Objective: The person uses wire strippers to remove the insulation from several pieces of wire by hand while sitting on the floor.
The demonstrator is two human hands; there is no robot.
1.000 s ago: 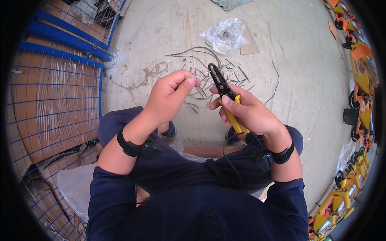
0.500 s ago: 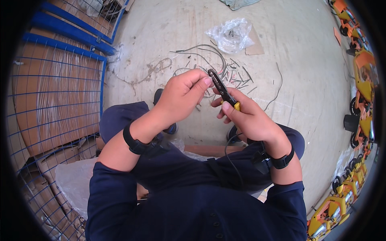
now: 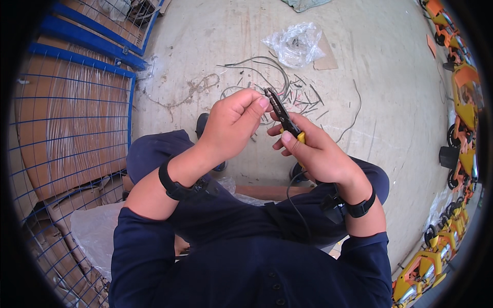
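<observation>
My right hand point(image 3: 314, 145) is wrapped round a pair of wire strippers point(image 3: 280, 112) with a black, notched head and yellow handles. The tool points up and to the left, its head close beside the fingertips of my left hand point(image 3: 233, 120). Thumb and forefinger of that left hand are pinched together; whatever is between them is too small and hidden to make out. On the floor beyond both hands lie several short dark wire offcuts point(image 3: 309, 96) and a loose loop of longer grey cable point(image 3: 284, 77).
Crumpled clear plastic point(image 3: 297, 45) lies beside a piece of cardboard point(image 3: 326, 56). A blue wire-mesh cage point(image 3: 132, 102) with wrapped cartons stands on the left. Yellow and orange wheeled machines point(image 3: 466, 97) line the right. One thin cable point(image 3: 358, 105) curves across the floor.
The wire strippers and my right hand have shifted very slightly to the left. My left hand keeps its pinch and has barely moved.
</observation>
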